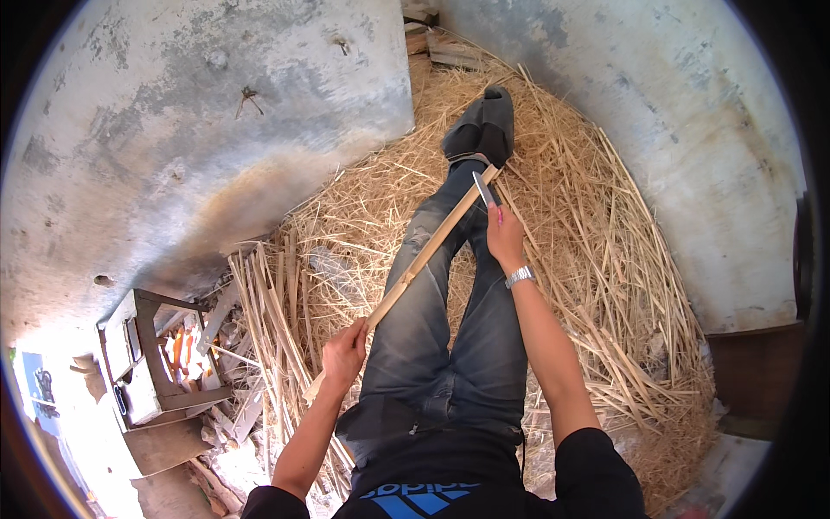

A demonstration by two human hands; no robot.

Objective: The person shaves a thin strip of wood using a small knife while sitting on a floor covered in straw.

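Note:
A long, pale strip of split wood or bamboo [424, 257] lies slantwise across my outstretched legs, its far end near my ankles. My left hand [344, 353] is closed around its near part, and a short end sticks out behind the fist. In my right hand [504, 233] is a knife [482, 189] with a pink bit showing at the handle. The blade points away from me and lies beside the strip's far end; whether it touches the wood I cannot tell. A metal watch [520, 276] is on my right wrist.
Straw-like shavings and thin strips [596, 251] cover the floor around my legs. A bundle of long strips [272, 320] lies at the left, beside a wooden frame box [160, 363] with orange-handled things in it. Weathered grey walls [216, 104] stand left and right. My dark shoes [484, 125] are crossed ahead.

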